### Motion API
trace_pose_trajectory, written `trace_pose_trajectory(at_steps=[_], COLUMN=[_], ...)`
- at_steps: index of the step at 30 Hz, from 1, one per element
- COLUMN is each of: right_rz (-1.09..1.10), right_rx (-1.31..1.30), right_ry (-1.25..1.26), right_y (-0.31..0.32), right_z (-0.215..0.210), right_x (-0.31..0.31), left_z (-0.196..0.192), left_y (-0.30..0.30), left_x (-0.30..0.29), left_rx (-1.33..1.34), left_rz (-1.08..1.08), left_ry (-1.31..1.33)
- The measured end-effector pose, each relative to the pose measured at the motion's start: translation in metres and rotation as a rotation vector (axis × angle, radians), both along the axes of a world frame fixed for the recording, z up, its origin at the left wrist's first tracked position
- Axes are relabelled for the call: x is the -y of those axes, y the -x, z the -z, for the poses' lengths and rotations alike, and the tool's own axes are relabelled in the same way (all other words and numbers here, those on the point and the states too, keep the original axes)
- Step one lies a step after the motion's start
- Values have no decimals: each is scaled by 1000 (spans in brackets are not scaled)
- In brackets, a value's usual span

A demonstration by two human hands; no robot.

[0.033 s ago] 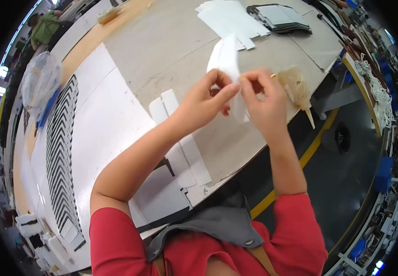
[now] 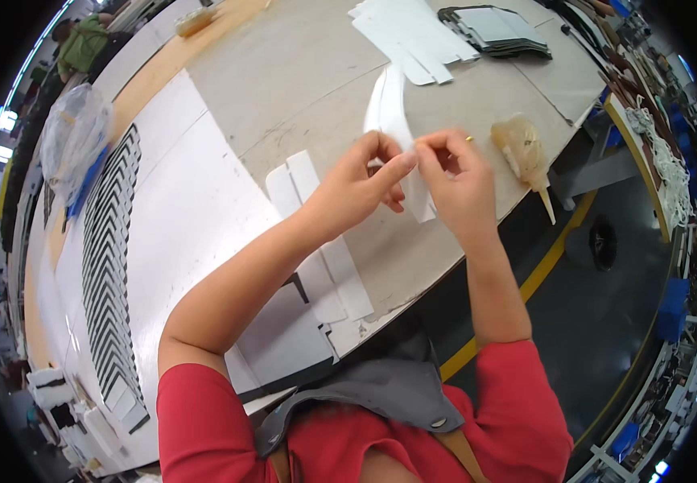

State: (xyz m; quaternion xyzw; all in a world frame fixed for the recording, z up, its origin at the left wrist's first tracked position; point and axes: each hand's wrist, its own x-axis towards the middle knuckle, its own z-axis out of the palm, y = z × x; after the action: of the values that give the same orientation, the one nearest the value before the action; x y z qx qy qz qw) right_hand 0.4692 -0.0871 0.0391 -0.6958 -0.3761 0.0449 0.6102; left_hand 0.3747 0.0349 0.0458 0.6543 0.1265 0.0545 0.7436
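Hands meet over the table edge (image 2: 413, 282): the left hand (image 2: 360, 189) pinches a long white paper strip (image 2: 389, 109) between thumb and fingertips, and the right hand (image 2: 455, 183), touching it, pinches the same strip just beside. Far left of the hands a row of black-and-white pieces (image 2: 107, 266) lies in order, seemingly done; below the left hand, white strips (image 2: 324, 258) look still unworked. A glue bottle (image 2: 523, 153) lies right of the right hand. Fingers hide what is happening at the pinch.

Beyond the pale grey worktable (image 2: 300, 88) edge I see a translucent amber glue bottle (image 2: 521, 149), with stacked white card pieces (image 2: 409, 36) and dark-edged sheets (image 2: 493, 28) farther along it.
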Motion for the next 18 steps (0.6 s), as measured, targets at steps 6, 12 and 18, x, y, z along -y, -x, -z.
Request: trace_pose_trajectory(at_steps=[6, 12, 18], right_rz=[-263, -336, -295], right_rx=[-813, -904, -1031], right_ry=[-36, -52, -97], right_y=[35, 43, 42], right_z=[40, 38, 37], right_x=[11, 14, 19], left_z=[24, 37, 40], left_y=[41, 49, 54], left_x=[5, 8, 12], left_rx=[-168, -100, -39], left_rz=[-20, -14, -79], left_ry=[87, 81, 54])
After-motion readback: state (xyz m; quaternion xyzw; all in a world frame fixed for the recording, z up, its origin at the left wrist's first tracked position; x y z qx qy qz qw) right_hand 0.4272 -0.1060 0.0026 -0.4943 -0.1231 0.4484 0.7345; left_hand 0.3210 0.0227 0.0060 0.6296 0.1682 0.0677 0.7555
